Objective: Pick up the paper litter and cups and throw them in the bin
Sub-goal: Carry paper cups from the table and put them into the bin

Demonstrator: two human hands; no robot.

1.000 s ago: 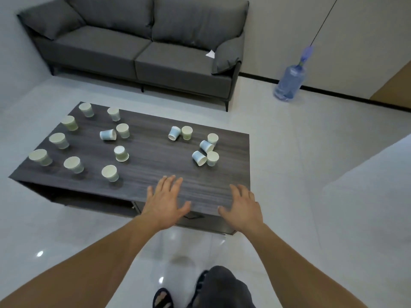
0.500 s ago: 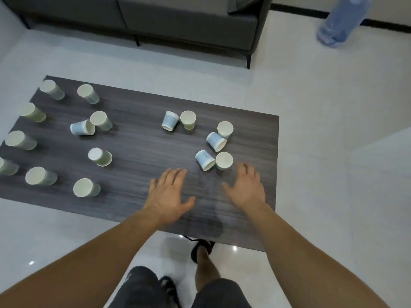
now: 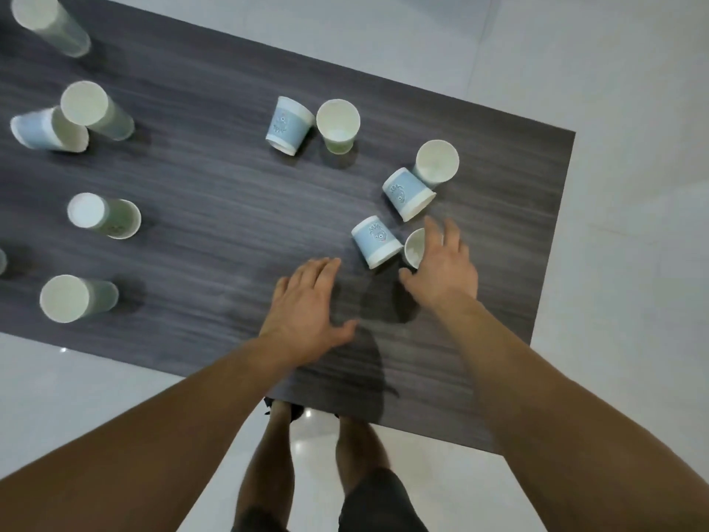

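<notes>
Several paper cups stand or lie on the dark wooden coffee table (image 3: 215, 209). My right hand (image 3: 441, 270) reaches over an upright white cup (image 3: 414, 247), fingers spread, partly covering it; whether it touches the cup is unclear. Beside that cup lies a blue printed cup (image 3: 375, 241) on its side, and another blue cup (image 3: 408, 193) lies just beyond, next to an upright white cup (image 3: 437, 163). My left hand (image 3: 307, 305) hovers open over bare tabletop, just short of the nearer blue cup. A further blue cup (image 3: 287, 124) and white cup (image 3: 337, 122) sit farther back.
More cups are scattered over the table's left half, among them an upright one (image 3: 76, 299), one lying on its side (image 3: 103, 216) and a pair (image 3: 73, 120). White tiled floor (image 3: 633, 186) surrounds the table. My legs stand at the table's near edge. No bin is in view.
The camera has tilted down and closer to the table. Both hands moved forward; my right hand now reaches over the nearest white cup, my left hand nears the blue cup.
</notes>
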